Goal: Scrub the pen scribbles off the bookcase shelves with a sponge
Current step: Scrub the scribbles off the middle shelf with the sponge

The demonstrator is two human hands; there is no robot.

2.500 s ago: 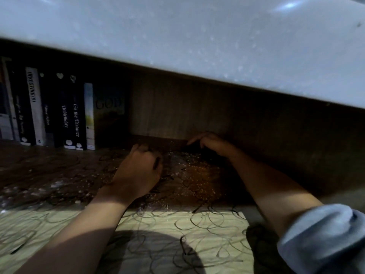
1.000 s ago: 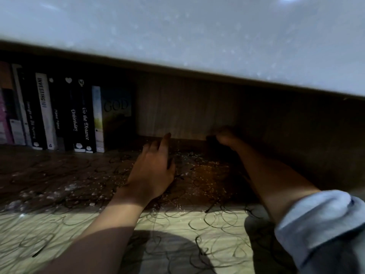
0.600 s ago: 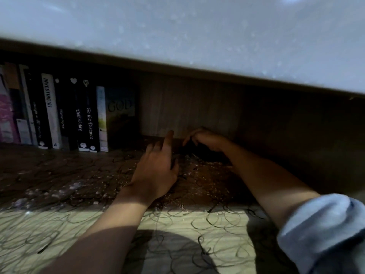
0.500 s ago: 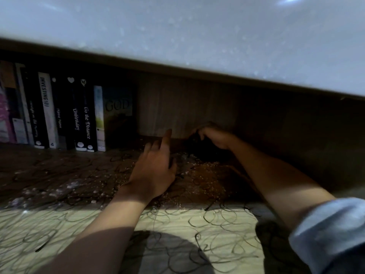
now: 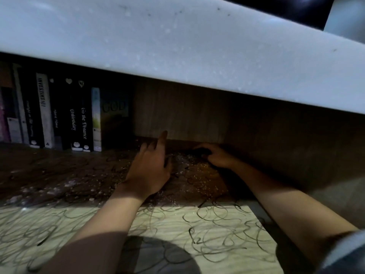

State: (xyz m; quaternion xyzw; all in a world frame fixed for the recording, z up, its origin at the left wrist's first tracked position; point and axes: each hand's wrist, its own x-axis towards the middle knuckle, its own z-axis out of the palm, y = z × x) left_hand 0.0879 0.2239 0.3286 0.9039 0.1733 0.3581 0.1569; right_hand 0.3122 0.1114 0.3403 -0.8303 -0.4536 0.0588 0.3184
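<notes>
At frame centre, the right hand (image 5: 218,157) is curling around a dark sponge (image 5: 200,151) deep on the scribbled shelf (image 5: 207,230), the left hand (image 5: 149,171) is lying spread beside it, and books (image 5: 59,113) are standing upper left under an overhanging white board (image 5: 177,46).

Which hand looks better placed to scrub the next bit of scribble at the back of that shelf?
Probably the right hand: it grips a dark object, likely the sponge, deep on the wet shelf. The left hand rests there with fingers straight, holding nothing.
</notes>
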